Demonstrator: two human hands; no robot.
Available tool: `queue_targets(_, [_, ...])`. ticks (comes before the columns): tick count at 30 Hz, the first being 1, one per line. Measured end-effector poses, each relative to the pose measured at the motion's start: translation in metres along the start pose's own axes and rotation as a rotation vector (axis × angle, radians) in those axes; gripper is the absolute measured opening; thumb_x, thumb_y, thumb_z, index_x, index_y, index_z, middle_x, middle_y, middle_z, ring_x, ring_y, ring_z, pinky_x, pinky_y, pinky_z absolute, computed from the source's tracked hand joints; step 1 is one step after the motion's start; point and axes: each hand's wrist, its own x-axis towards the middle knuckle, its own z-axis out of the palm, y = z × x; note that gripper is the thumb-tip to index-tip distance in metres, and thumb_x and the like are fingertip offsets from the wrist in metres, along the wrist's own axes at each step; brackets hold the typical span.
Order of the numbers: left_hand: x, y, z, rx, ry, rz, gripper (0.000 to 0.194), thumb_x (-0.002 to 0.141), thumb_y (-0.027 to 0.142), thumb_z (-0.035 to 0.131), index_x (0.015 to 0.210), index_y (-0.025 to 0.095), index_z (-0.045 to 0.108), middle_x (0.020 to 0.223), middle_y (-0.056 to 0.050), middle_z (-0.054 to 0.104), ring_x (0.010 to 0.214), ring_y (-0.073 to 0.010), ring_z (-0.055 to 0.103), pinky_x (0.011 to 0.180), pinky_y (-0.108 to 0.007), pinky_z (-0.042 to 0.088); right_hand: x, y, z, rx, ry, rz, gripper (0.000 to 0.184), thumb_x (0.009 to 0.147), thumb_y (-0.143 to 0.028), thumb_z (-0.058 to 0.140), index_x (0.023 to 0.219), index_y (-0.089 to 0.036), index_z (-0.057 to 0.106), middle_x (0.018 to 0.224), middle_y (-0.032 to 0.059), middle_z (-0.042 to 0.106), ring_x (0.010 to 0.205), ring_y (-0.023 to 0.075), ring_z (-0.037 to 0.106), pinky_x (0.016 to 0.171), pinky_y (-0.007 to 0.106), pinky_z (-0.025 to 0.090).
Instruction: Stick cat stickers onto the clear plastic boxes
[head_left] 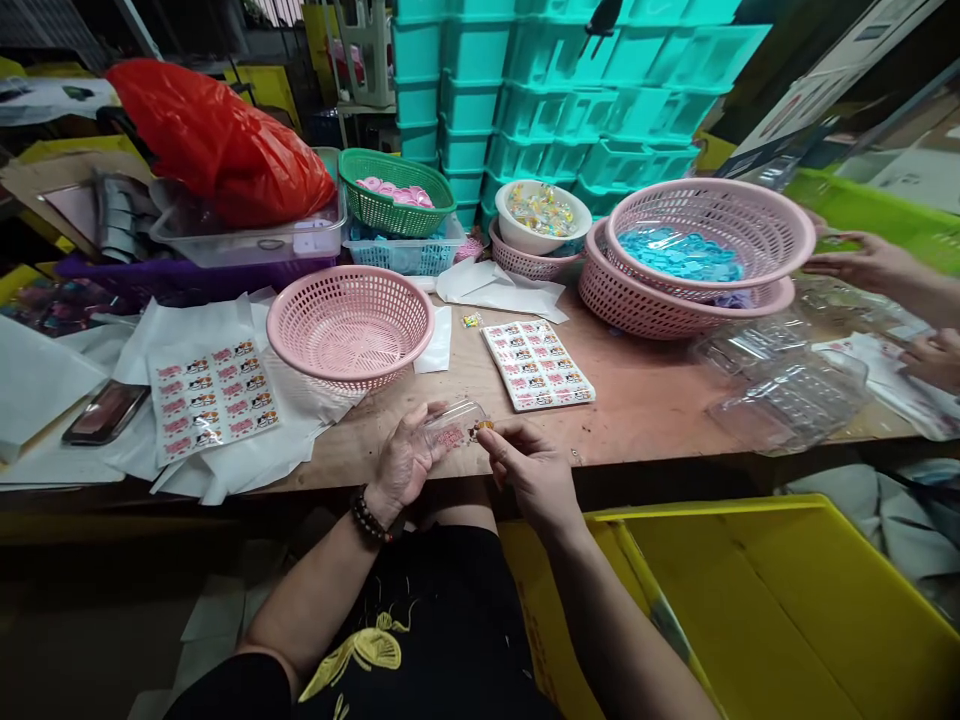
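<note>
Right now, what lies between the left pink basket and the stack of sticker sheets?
White paper and a small colourful piece, in the head view.

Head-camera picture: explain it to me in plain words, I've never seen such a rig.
No machine here: a person works bare-handed, and this single view comes from a camera on their head, looking forward and down. The left hand and right hand hold a small clear plastic case with a printed design. On the wooden table lie a stack of sticker sheets, a round pink basket and, to the right, more pink baskets, one holding blue pieces. Another person's hand reaches in there.
</note>
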Motion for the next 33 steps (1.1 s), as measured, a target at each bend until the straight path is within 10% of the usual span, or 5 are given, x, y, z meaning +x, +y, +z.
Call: queue_targets(33, [-0.003, 0.002, -0.004, -0.041, -0.074, -0.044, 0.039, 0.069, 0.047, 0.079, 0.094, 0.017, 0.073, 0.101, -0.008, 0.076, 0.092, -0.0236, 0.071, 0.082, -0.033, 0.053, 0.009, 0.012, -0.001, 0.072, 0.019, 0.111, 0.046, 0.056, -0.056, 0.086, 0.067, -0.017, 0.065, 0.051, -0.0070, 0.044, 0.043, 0.0033, 0.028, 0.039, 0.023, 0.015])
